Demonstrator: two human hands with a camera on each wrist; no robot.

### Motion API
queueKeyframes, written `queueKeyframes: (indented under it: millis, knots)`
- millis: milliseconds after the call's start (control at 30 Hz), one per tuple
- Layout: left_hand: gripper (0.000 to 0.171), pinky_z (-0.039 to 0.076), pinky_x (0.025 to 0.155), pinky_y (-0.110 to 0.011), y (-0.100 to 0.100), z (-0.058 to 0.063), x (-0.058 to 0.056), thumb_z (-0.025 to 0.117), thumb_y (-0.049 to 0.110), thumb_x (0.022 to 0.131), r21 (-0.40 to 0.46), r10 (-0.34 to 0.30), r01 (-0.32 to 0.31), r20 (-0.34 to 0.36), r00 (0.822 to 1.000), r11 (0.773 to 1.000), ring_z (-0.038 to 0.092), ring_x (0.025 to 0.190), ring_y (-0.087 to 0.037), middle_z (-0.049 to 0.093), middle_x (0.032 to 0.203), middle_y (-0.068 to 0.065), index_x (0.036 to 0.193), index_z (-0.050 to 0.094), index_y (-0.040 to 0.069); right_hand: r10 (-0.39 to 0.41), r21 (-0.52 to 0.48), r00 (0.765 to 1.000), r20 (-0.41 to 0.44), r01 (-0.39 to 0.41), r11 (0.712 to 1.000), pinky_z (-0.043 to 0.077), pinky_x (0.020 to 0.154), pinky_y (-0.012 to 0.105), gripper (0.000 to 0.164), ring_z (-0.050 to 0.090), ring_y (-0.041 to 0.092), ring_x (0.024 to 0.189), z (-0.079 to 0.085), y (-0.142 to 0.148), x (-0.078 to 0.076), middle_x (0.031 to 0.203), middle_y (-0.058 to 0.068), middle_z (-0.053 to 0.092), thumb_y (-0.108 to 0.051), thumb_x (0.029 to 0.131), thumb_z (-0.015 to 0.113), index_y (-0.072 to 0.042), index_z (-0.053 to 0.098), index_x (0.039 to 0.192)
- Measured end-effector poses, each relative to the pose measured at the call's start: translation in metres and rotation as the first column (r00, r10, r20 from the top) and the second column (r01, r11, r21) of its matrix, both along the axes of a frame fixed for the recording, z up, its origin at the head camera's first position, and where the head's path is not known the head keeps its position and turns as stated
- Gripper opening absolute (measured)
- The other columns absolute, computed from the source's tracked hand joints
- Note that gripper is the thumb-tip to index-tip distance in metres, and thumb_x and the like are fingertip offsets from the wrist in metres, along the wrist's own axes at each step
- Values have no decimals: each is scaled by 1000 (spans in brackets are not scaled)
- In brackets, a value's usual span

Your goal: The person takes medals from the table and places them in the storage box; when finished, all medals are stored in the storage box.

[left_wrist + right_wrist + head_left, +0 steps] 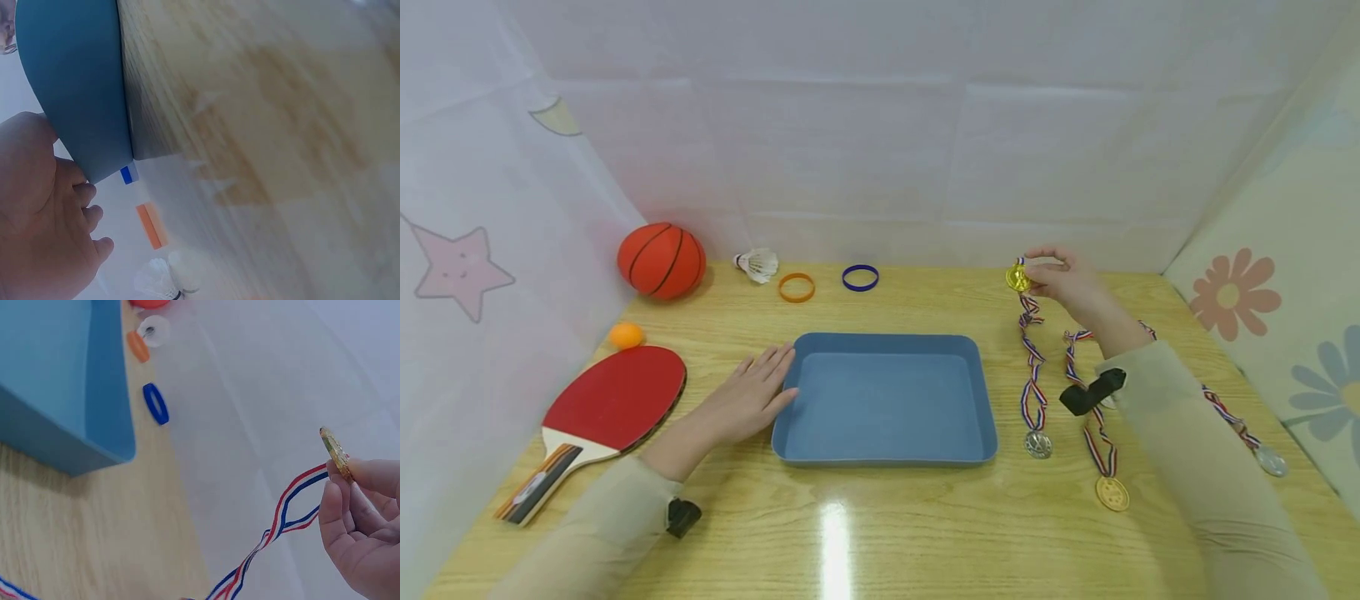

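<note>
My right hand (1070,282) pinches a gold medal (1018,277) between thumb and fingers, raised at the back right. Its red, white and blue ribbon (279,514) hangs down in the right wrist view. Below, a silver medal (1038,444) lies on the table beside the blue tray (883,408). Further right are another gold medal (1112,493) and a silver medal (1271,460), both with striped ribbons; one more medal is partly hidden by the right sleeve. My left hand (751,398) rests with fingers extended against the tray's left rim.
A red paddle (617,396) lies at the left, an orange ball (627,336) beside it. Along the back are a small basketball (662,261), a shuttlecock (757,265), an orange wristband (796,287) and a blue wristband (860,278). Cloth walls enclose the table.
</note>
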State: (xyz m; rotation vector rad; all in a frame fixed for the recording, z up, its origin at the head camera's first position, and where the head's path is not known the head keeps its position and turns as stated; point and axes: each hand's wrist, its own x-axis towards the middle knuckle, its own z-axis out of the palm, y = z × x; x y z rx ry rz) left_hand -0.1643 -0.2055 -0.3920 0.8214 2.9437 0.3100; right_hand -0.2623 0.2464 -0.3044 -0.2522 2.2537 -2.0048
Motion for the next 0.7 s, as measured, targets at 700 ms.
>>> queueKeyframes:
  millis: [700]
  knots:
    - [62,12,106,-54,-1,0,0,38,34,100,-6,-9,9,-12,1000,1000,13,135,-36,17,149,-20,143,20,-6,94,-337,988,-121,-130,933,50,71,23,24,59,17,85,58,-34,26,103,7,61,3,89,55,-5,66,109]
